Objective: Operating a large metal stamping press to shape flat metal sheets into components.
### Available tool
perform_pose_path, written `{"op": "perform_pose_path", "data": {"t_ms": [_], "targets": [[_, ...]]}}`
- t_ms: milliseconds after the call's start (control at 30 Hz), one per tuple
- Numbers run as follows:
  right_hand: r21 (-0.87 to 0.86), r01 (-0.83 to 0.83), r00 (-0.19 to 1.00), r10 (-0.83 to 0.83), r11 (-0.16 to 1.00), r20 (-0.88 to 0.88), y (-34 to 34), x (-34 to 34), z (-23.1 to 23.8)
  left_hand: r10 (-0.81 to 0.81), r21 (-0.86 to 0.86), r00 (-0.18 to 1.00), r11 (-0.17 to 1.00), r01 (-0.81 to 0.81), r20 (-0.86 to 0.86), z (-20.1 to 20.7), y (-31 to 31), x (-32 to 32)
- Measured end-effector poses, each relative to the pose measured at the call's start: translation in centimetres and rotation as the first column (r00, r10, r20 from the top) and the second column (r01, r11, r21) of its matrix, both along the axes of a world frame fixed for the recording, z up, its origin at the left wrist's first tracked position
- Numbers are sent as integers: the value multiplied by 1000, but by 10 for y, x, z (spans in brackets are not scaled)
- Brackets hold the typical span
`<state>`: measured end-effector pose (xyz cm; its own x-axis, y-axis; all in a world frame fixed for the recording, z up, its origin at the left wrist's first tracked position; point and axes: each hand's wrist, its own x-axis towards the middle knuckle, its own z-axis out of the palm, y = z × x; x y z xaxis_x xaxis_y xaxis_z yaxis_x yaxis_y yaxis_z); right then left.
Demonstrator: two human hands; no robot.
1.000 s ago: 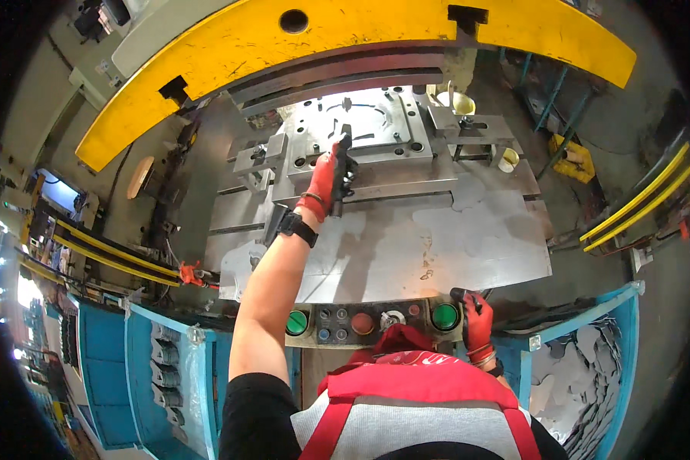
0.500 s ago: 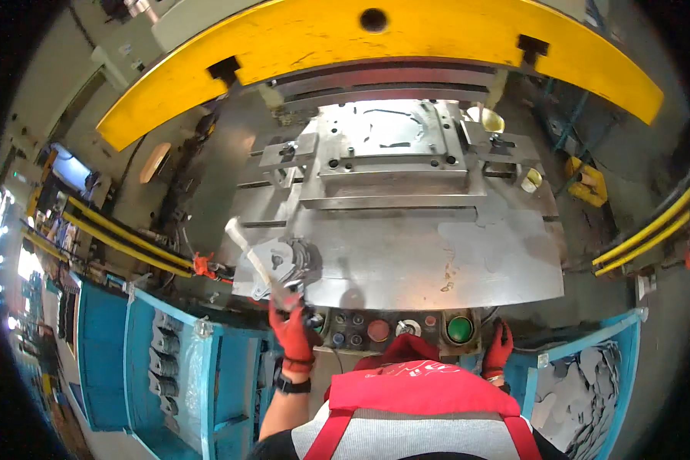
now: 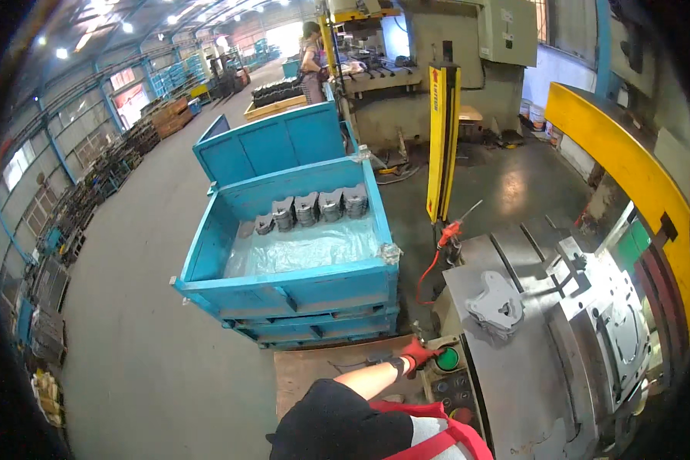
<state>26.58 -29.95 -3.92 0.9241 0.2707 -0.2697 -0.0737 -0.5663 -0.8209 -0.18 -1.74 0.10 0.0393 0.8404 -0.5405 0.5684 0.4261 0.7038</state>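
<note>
My left hand [image 3: 418, 357], in a red glove, is over the left end of the control panel [image 3: 454, 391]. Its fingers look stretched out toward the round green button [image 3: 448, 359], at or very near its edge. No held tool shows in it. Beyond the panel, a small stack of flat grey metal plates [image 3: 497, 305] lies on the steel press table [image 3: 506, 368]. At the far right is a metal die [image 3: 613, 337] with a curved shape on top. My right hand is out of view.
A blue metal bin [image 3: 284, 295] holds several stacks of grey parts on clear plastic sheeting. A yellow post [image 3: 443, 138] stands beside a red air gun [image 3: 448, 234] with a hose. A yellow press beam [image 3: 629, 146] hangs at right. Another person [image 3: 312, 65] stands far back.
The view has swung left, bringing the bin and hall into sight. My left hand has gone from a pale stick by the plates to the green button. My right hand has left view.
</note>
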Motion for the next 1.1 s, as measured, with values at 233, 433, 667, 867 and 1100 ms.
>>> {"op": "perform_pose_path", "data": {"t_ms": [233,433,667,867,1100], "targets": [[-11,45,998,-46,999,-49,-2,-1,-1,-25,126,991,991,41,-130,-15,8,24],[63,366,926,-356,929,-127,-108,-27,-28,26,41,989,999,-20,-145,14,6,33],[15,503,855,-494,864,-160,-138,-72,-15,74,-26,955,997,-69,287,-11,9,23],[-237,550,815,-576,801,-57,-120,-80,19,94,-57,950,995,-81,298,-14,9,22],[-58,528,845,-531,847,-66,-125,-76,4,60,-126,897,992,-5,439,-4,6,10]]}}
